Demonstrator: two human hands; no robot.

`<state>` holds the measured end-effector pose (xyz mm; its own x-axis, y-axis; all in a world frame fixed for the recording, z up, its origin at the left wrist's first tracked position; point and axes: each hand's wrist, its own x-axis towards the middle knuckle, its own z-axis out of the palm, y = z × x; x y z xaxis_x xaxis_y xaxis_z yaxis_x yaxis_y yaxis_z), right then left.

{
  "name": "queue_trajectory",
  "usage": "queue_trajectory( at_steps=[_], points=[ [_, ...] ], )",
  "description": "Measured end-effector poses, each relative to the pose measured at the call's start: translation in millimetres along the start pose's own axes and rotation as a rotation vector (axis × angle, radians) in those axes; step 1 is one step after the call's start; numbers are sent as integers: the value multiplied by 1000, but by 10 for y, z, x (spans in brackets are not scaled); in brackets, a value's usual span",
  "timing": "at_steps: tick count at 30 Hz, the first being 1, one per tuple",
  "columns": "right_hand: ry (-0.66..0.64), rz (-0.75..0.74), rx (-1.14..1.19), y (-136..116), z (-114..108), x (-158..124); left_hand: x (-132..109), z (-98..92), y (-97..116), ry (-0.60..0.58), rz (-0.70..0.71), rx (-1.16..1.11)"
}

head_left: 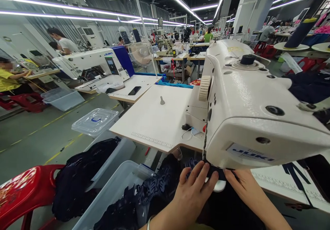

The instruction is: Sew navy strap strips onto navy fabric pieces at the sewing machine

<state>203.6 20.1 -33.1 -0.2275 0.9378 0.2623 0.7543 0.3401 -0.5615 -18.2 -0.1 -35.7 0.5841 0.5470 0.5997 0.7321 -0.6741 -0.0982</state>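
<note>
Likely soft, light cloth [217, 172]; edges suit holding. Left hand [191, 193] and right hand [243, 186] touch it; whether pinching, I can't tell.

Phone [134, 90] flat on the next table [147, 81], fan [140, 54] behind it. Red stool [24, 185] at lower left, clear lid [85, 122] with blue mark farther back. Person in yellow [9, 80] far left, strip lights [38, 2] overhead.
</note>
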Motion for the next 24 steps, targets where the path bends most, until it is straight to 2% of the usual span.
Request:
queue_trajectory(
  at_steps=[3,7,11,16,20,24],
  points=[
    [48,-45,15,-15,25,-5,-2,-17,-22,-18,-9,-16],
    [55,-28,43,78,94,-40,-11,-41,-39,-44,-5,-45],
    [86,36,114,169,187,-76,-19,-39,-24,-40,-42,-78],
    [201,187,145,50,212,-94,-16,-24,-10,-27,-42,-99],
    [134,255,216,-44,138,-122,-2,-32,-10,-46,-23,-106],
    [103,251,215,-62,79,-133,-3,-1,0,-48,2,-74]
  ],
)
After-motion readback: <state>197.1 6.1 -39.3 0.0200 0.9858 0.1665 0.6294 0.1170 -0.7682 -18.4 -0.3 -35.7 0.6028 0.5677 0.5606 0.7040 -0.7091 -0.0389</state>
